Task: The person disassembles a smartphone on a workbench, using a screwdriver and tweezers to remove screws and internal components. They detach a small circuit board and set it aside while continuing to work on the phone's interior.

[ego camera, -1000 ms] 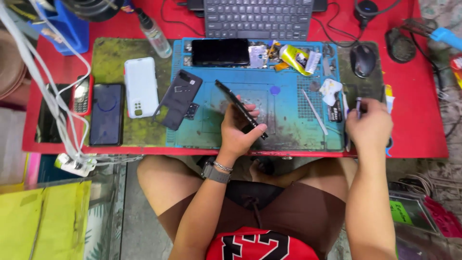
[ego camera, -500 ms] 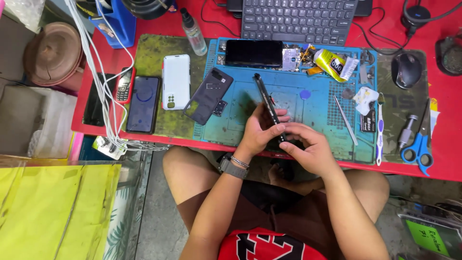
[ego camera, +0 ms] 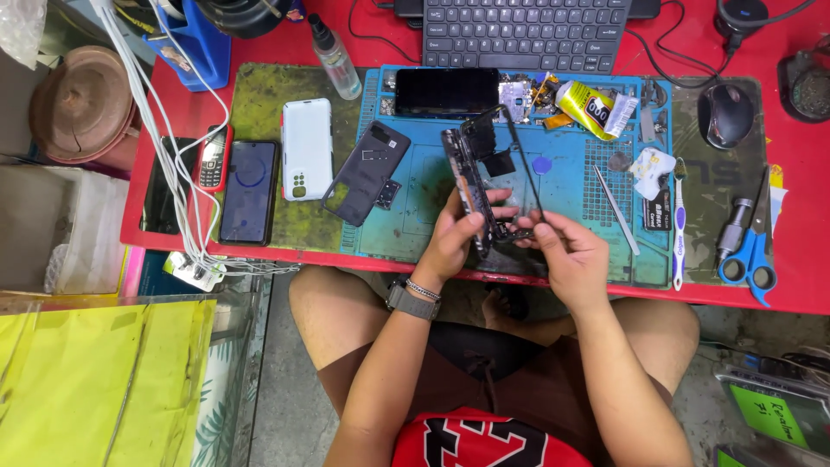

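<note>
- While our left hand (ego camera: 454, 238) clamps the opened black phone body (ego camera: 467, 186) upright by its lower edge, our right hand (ego camera: 566, 251) pinches the thin black frame/screen piece (ego camera: 523, 164), splayed off it like a book; both sit just above the blue repair mat (ego camera: 432, 182), near the table's front edge.
- Risk 1: frame looks thin; w/ too much spread it could bend or crack, or tear a flex cable if one joins the halves (can't tell).
- Risk 2: grip is low on both parts, so the tall ends could twist or slip.
- Risk 3: anything dropped may fall past the red table (ego camera: 778, 294) onto our lap.
- Further out, the yellow glue tube (ego camera: 588, 105) and metal pry tool (ego camera: 616, 209) lie well apart; no snag.
</note>
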